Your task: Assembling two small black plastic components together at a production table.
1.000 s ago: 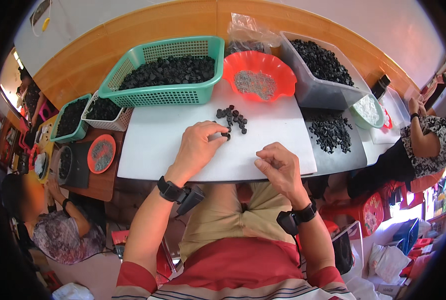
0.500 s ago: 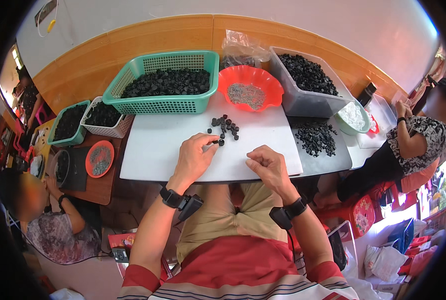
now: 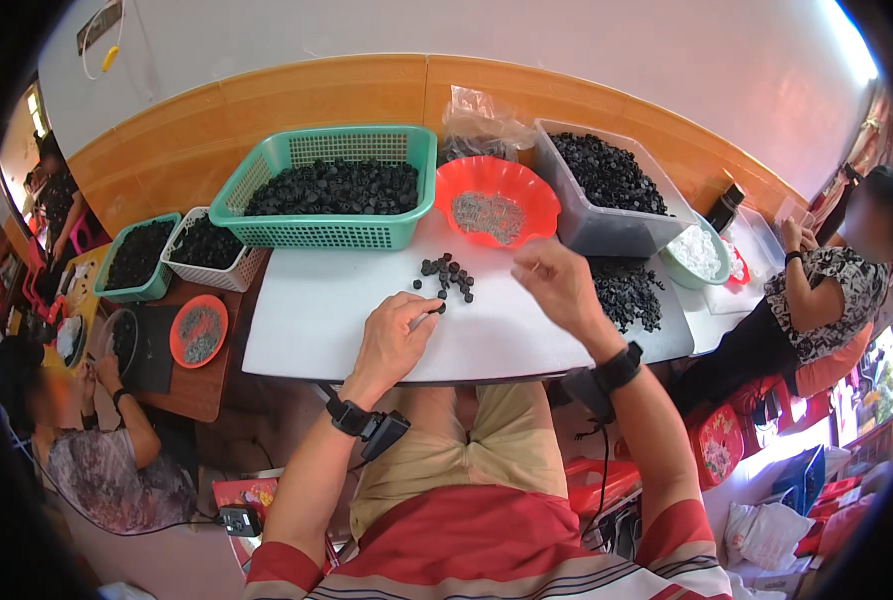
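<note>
My left hand (image 3: 394, 335) is closed in a pinch over the white board (image 3: 316, 310), with a small black round knob (image 3: 439, 307) between thumb and fingertips. Just beyond it lies a loose cluster of similar black knobs (image 3: 450, 272). Raised above the board, my right hand (image 3: 558, 285) is in front of the near right rim of a red scalloped bowl (image 3: 546, 215). Its fingers are curled and slightly blurred, so whether they hold anything cannot be made out. Small grey metal pieces (image 3: 488, 217), perhaps screws, fill the bottom of the bowl.
A green basket (image 3: 326, 236) and a clear bin (image 3: 616, 232), both full of black parts, stand at the back. More small black parts (image 3: 626, 295) lie on a dark board at right. One co-worker (image 3: 116, 460) sits at left, another (image 3: 826, 270) at right.
My right hand has moved forward and up, from the board's near edge toward the red bowl. My left hand keeps its pinch on the knob. The view has tilted up slightly.
</note>
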The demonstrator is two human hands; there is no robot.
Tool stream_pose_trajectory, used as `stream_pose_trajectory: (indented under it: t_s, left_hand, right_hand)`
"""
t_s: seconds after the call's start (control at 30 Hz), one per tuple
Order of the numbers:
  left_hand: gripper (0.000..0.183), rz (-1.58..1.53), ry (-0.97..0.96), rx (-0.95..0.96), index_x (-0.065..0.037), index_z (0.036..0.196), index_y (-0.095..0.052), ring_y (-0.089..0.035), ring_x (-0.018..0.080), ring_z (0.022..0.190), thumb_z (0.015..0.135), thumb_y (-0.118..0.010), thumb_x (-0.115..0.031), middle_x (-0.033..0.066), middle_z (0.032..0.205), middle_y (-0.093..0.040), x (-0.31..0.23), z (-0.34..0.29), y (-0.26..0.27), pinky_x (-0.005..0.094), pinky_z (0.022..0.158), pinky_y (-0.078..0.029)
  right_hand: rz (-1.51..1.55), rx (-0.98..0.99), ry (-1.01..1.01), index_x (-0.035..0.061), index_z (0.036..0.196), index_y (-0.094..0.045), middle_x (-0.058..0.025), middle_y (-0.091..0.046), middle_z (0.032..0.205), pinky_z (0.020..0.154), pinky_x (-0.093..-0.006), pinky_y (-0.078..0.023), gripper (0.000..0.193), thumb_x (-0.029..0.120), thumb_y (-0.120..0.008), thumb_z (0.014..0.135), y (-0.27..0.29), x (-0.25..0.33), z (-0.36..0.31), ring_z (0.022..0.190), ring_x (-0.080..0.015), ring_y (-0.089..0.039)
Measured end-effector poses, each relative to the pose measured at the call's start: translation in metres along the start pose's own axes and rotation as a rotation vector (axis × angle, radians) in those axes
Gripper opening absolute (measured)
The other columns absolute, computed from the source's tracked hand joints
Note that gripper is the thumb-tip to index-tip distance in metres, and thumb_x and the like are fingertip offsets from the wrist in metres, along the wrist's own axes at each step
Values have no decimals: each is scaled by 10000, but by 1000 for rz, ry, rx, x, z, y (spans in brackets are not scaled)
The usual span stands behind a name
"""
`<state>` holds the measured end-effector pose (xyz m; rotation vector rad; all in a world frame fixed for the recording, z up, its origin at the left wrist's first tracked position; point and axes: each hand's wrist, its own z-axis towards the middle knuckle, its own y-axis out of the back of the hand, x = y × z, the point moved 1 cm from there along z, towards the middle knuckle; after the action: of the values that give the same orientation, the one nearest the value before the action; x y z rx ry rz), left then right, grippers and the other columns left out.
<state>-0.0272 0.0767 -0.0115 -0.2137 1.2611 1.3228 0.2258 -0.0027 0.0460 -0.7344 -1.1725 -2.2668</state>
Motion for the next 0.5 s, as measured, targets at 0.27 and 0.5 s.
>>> stream_pose_trajectory:
  t_s: [0.27,0.5]
  left_hand:
    - [238,-115,45,-9,-57,1130,-762,-660,307,982,918,-678,-125,129,1069,-706,-1,6,1,376,804,-550]
    - [221,-68,60,21,-60,1114,-761,-659,287,956,907,-697,-101,105,1036,-708,-6,4,4,372,812,-543]
  right_hand:
    - [-342,234,82,41,990,-745,-142,-715,974,788,-439,-537,178,129,-698,842,0,-20,97,936,-340,-696]
    - [-595,526,-16,28,1066,-751,-184,-736,1010,848,-431,-555,329,157,-740,764,-27,-60,127,1000,-349,-706]
